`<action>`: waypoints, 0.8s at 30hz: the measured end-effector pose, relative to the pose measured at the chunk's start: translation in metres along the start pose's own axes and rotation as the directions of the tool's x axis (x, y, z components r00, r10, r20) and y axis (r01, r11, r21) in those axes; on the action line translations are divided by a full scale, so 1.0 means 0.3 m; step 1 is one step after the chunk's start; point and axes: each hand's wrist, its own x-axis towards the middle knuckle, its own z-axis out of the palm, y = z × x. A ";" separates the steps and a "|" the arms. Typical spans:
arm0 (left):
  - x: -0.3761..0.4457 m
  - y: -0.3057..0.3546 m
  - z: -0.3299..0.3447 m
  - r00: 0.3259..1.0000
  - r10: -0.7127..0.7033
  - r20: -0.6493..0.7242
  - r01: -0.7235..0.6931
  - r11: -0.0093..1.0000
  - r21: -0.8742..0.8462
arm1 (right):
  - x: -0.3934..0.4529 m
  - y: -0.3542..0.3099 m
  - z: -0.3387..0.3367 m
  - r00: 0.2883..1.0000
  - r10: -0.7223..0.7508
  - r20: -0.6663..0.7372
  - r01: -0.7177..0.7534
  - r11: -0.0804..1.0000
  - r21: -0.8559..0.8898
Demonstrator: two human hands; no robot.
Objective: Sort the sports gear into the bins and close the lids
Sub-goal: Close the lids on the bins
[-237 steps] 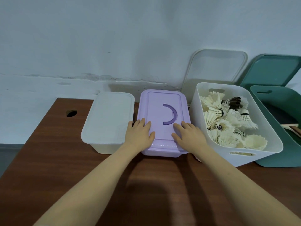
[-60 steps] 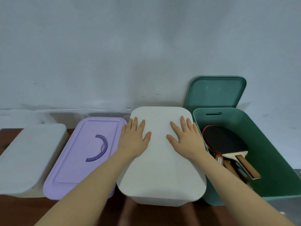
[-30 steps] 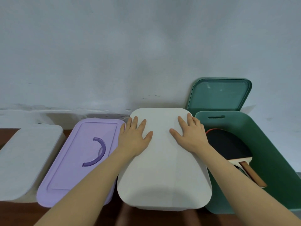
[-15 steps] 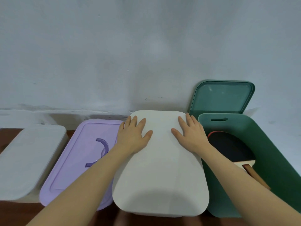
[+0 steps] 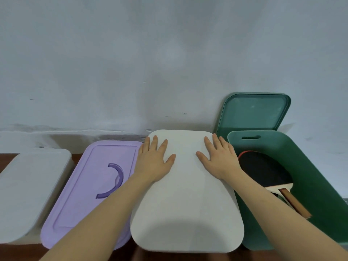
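Four bins stand in a row against the wall. A white lid (image 5: 186, 208) covers the middle-right bin, and both my hands lie flat on its far half: my left hand (image 5: 153, 162) near its left edge, my right hand (image 5: 219, 161) near its right edge, fingers spread and straight. On the right, a green bin (image 5: 308, 187) stands uncovered with a table-tennis paddle (image 5: 267, 174) inside. Its green lid (image 5: 254, 112) leans upright against the wall behind it. A purple lidded bin (image 5: 90, 189) and a white lidded bin (image 5: 28, 189) sit to the left.
The brown table (image 5: 7, 159) shows at the far left and along the near edge. A pale wall (image 5: 169, 63) rises directly behind the bins. The bins stand close together, almost touching.
Since 7.9 s ago my hands went from the purple lid to the white lid, which now covers the shuttlecock bin. Over the last second both hands stay flat on it; only the view shifts slightly.
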 end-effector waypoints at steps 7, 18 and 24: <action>-0.001 0.049 -0.056 0.996 -0.002 -0.088 -0.004 0.998 -0.068 | -0.022 0.010 -0.085 0.994 -0.037 -0.099 0.041 0.998 0.039; 0.181 0.466 -0.186 0.940 0.226 -0.256 -0.208 0.973 0.097 | 0.037 0.413 -0.256 0.920 0.033 -0.392 -0.001 0.997 0.082; 0.308 0.706 -0.176 0.948 0.149 -0.283 -0.123 0.986 0.109 | 0.132 0.701 -0.280 0.906 0.166 -0.389 -0.126 0.984 0.126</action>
